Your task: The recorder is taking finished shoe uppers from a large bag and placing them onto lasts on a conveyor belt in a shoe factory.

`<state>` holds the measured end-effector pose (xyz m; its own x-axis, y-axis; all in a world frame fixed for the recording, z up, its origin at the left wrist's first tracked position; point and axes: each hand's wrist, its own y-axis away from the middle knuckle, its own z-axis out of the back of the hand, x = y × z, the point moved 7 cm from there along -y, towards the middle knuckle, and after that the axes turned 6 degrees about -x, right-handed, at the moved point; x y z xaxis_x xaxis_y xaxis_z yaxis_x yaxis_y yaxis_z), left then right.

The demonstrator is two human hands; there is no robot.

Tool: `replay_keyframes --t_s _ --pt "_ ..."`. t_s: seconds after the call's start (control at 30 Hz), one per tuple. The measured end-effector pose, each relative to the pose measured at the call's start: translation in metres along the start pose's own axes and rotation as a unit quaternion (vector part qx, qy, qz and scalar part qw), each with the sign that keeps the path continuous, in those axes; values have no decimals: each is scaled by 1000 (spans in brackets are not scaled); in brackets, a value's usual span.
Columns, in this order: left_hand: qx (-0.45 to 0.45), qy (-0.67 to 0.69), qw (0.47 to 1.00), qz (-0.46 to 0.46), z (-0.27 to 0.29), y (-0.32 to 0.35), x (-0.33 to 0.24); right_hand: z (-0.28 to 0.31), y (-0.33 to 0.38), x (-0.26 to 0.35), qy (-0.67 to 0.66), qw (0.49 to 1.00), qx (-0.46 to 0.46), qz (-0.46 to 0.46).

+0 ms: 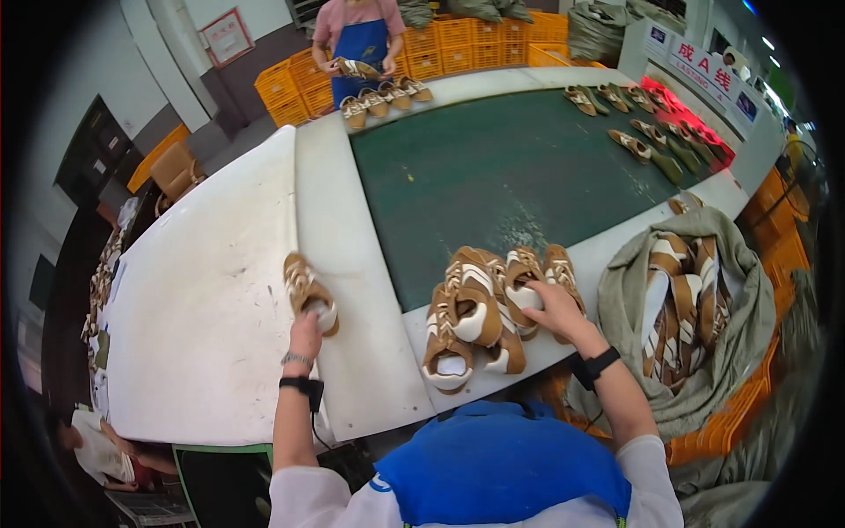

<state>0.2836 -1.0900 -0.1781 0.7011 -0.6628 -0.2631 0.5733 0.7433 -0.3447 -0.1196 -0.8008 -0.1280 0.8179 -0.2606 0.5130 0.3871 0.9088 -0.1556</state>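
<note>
Shoes, tan and white, are what both hands are on, all placed here against the green conveyor belt (510, 172). The white table (202, 299) lies left of the belt. A grey-green sack (629, 299) holding more shoes sits off the belt's near right corner. The shoe cluster (480, 308) crowds the belt's near edge; the right hand (556, 304) closes on one shoe (525, 286) there. Left of the belt, the left hand (305, 336) grips a single shoe (310, 290) by its heel, resting on the table.
</note>
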Motion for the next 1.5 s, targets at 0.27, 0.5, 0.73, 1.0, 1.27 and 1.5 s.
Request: replay_keyframes --t_s 0.27,0.5,0.73,1.0,1.27,1.5 --pt "-86 180 980 -26 -53 -122 -87 0 11 -46 -106 986 -84 -96" --pt "323 487 796 155 -202 -50 -203 -44 3 -59 -213 964 63 -146" --pt "328 516 766 198 -179 -3 -232 -21 63 -66 -110 933 314 -136" --pt "342 523 732 272 -157 26 -237 -7 51 -86 -131 938 298 -118" --pt "-70 377 920 76 -61 -27 -251 41 109 -81 93 972 79 -199" --pt "185 -11 916 -355 -102 23 -422 -3 132 -77 132 967 97 -194"
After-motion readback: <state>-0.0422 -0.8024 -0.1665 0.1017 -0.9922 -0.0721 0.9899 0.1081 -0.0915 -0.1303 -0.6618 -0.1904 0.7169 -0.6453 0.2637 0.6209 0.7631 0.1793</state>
